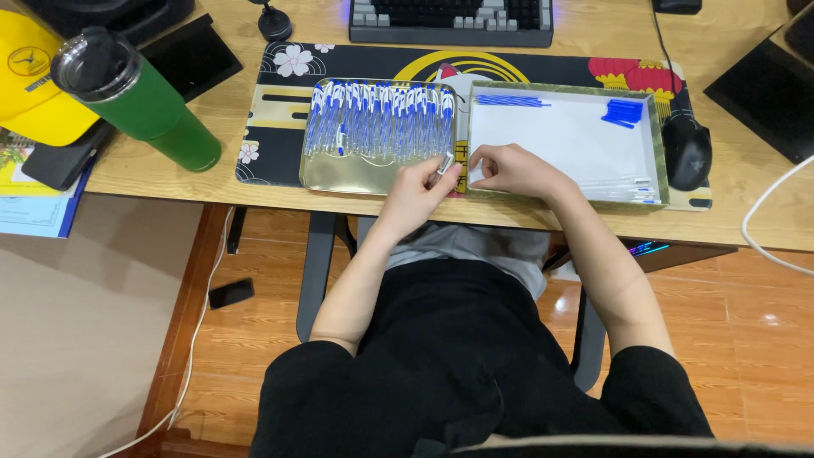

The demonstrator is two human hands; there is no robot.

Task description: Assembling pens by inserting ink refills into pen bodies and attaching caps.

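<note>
Where the trays meet, left hand (413,193) pinches a pen (444,163).

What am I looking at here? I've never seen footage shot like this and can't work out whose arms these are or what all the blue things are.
There is one picture, from a camera worn on a person's head, looking down. So the two bare arms belong to the wearer, who sits at a wooden desk with their lap at the bottom of the frame.

On a patterned desk mat lie two shallow trays. The gold tray holds a row of assembled blue-and-clear pens. The white-lined tray holds loose parts: thin blue refills, blue caps and clear barrels.

The left hand pinches a small clear pen part; the right hand rests at the white tray's edge, and its hold is unclear.

Around them: a green tumbler, a yellow cap, a keyboard and a black mouse.
</note>
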